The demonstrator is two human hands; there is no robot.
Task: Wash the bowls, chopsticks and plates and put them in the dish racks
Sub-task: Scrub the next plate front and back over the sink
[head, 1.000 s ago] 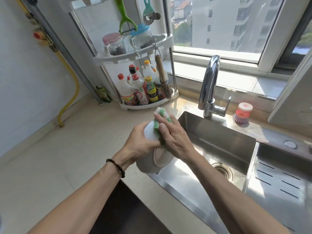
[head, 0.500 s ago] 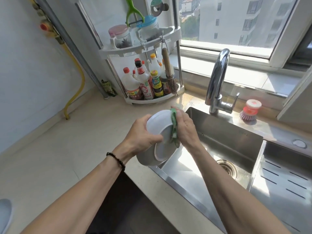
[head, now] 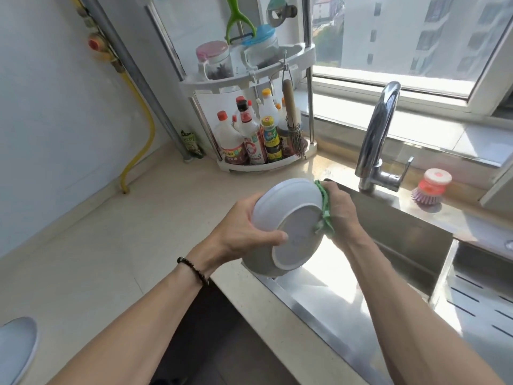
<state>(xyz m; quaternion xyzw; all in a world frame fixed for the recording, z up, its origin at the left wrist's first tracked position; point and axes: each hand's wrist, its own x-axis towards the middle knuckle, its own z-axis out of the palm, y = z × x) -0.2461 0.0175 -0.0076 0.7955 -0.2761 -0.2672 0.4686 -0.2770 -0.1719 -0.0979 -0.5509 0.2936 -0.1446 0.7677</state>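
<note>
The left hand [head: 244, 229] grips a white bowl [head: 288, 223] by its rim, thumb laid across the foot ring, fingers curled round the far side. The bowl is tipped on edge with its underside facing the camera, held in the air above the left rim of the stainless sink [head: 327, 309], over the seam where sink meets countertop [head: 111, 245]. The right hand [head: 342, 215] clamps a green dishcloth [head: 325, 211] against the bowl's right edge, its fingers wrapped round the cloth and hidden behind the bowl.

At the sink's back edge stands a chrome faucet [head: 379, 134], its spout arching toward the window. Right of it on the same ledge sits a dish brush [head: 429, 190] with purple bristles and a red-and-white top. In the back corner of the countertop stands a white two-tier corner rack [head: 249, 79]: sauce bottles [head: 249, 137] on the lower tier, lidded jars [head: 213, 61] on the upper one, a small bamboo whisk brush [head: 294, 123] hanging at its right side. A rounded white dish [head: 16, 348] is cut off at the countertop's near left edge.
</note>
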